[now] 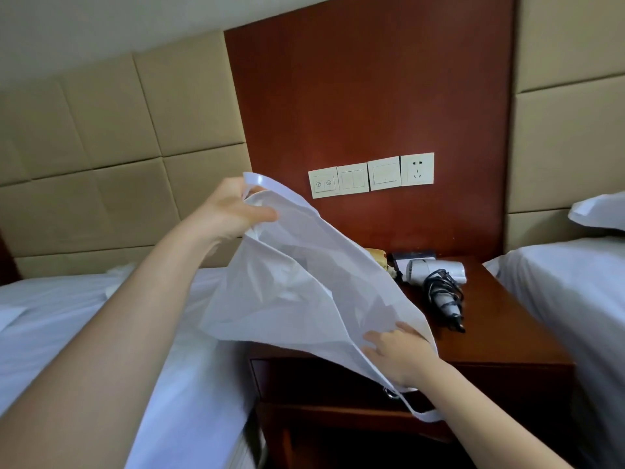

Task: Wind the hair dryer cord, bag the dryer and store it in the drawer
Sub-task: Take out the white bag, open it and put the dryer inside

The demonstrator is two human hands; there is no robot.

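Observation:
A thin white bag hangs spread in the air over the left half of the dark wooden nightstand. My left hand grips its upper corner, raised high. My right hand holds its lower edge near the nightstand's front, fingers curled into the fabric. A white strap of the bag dangles below that hand. The white hair dryer lies on the nightstand top to the right of the bag, its black cord wound around the handle. The drawer front under the top looks closed.
White-sheeted beds flank the nightstand, one at the left and one at the right with a pillow. Wall switches and a socket sit on the red panel. Small items lie at the back of the nightstand.

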